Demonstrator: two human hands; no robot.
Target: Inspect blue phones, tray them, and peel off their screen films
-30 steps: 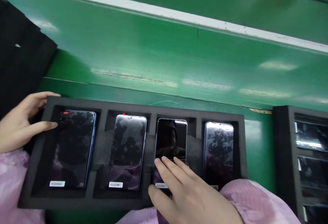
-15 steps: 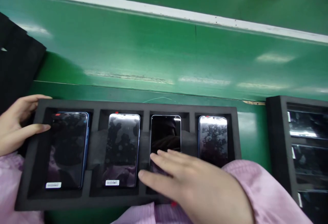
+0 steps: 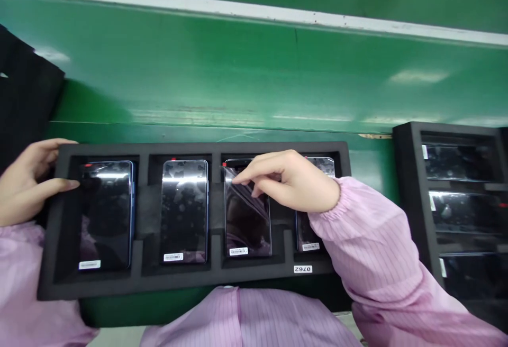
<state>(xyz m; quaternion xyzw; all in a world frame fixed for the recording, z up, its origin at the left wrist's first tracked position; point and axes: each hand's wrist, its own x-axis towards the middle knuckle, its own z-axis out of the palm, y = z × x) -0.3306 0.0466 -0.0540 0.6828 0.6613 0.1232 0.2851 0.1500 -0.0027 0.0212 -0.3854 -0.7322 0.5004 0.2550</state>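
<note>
A black foam tray (image 3: 137, 282) lies in front of me with a smartphone in each compartment. My left hand (image 3: 29, 183) is closed on its left end, thumb over the rim and fingers behind. Over the third phone (image 3: 248, 236) is my right hand (image 3: 291, 177), its fingers bent and bunched on a clear screen film (image 3: 238, 191). The film is creased and partly raised near the top, with a red tab at its upper left corner. A first phone (image 3: 105, 215) and a second phone (image 3: 184, 212) lie to the left. My right hand and sleeve partly cover the fourth phone (image 3: 310, 233).
Another black foam tray (image 3: 413, 193) holding several phones stands at the right. Dark foam pieces (image 3: 27, 93) are at the left edge. Behind the tray, the green surface (image 3: 238, 72) has a pale strip (image 3: 238, 11) running across it.
My right hand has moved up from the third phone's lower part to its top, and its fingers have bunched. Film with its red tab now lies over that phone. My left hand stays on the tray.
</note>
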